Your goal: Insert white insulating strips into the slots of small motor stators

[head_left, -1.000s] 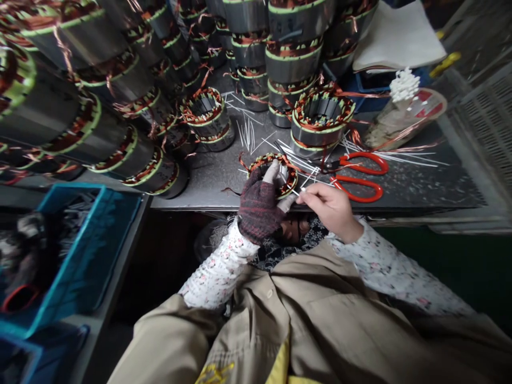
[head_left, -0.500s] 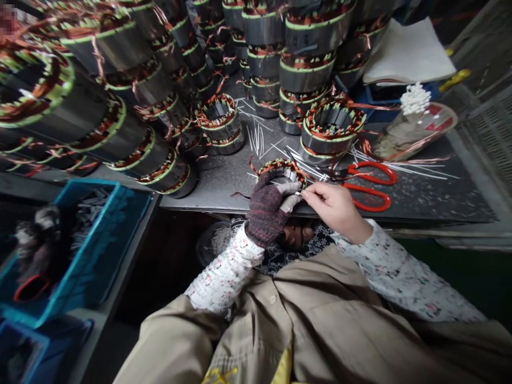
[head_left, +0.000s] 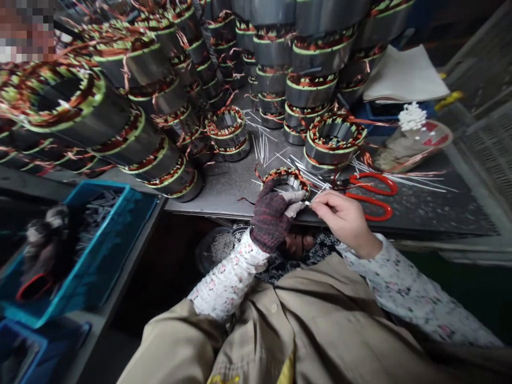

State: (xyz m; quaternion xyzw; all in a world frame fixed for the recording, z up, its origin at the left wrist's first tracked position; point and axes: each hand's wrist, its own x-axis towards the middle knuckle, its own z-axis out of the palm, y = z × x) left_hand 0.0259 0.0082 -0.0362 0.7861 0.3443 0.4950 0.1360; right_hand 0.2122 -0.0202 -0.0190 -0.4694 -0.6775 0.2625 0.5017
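Head view: your bare right hand pinches a small white piece at its tips; it may be the end of a strip, but it is too small to be sure. Your gloved left hand lies over the near left of the stator, its pale fingertips pointing right, close to that same piece; whether they close on it, I cannot tell. That stator sits on the bench, just beyond and left of your right-hand pinch, open end up. Right of the pinch, near your right hand, lie red-handled scissors. Beyond your hands, loose white strips are scattered. A second stator stands past the pinch to the right, a third stator beyond your left hand, with tall stacks farther back. Well left of your grip is a teal bin.
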